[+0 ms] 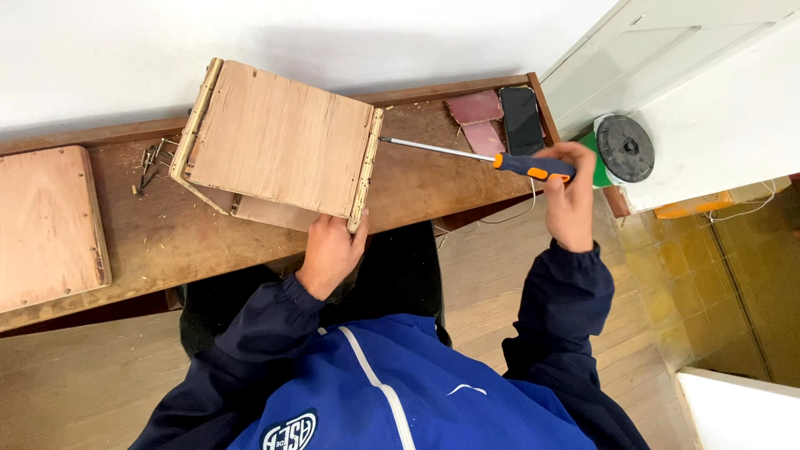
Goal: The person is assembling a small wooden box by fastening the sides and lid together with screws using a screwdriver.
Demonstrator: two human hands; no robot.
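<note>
A plywood box (pixel 279 146) stands on a brown wooden bench (pixel 167 237). My left hand (pixel 332 252) grips the box at its near right corner. My right hand (pixel 569 196) is closed around the orange and dark handle of a long screwdriver (pixel 475 156). Its metal shaft points left, and the tip touches the box's right edge near the top.
A loose plywood panel (pixel 46 225) lies at the bench's left end. Several screws (pixel 150 162) are scattered left of the box. Reddish sandpaper sheets (pixel 479 117) and a black phone (pixel 522 119) lie at the right end. A black round disc (pixel 625 148) sits by a white door.
</note>
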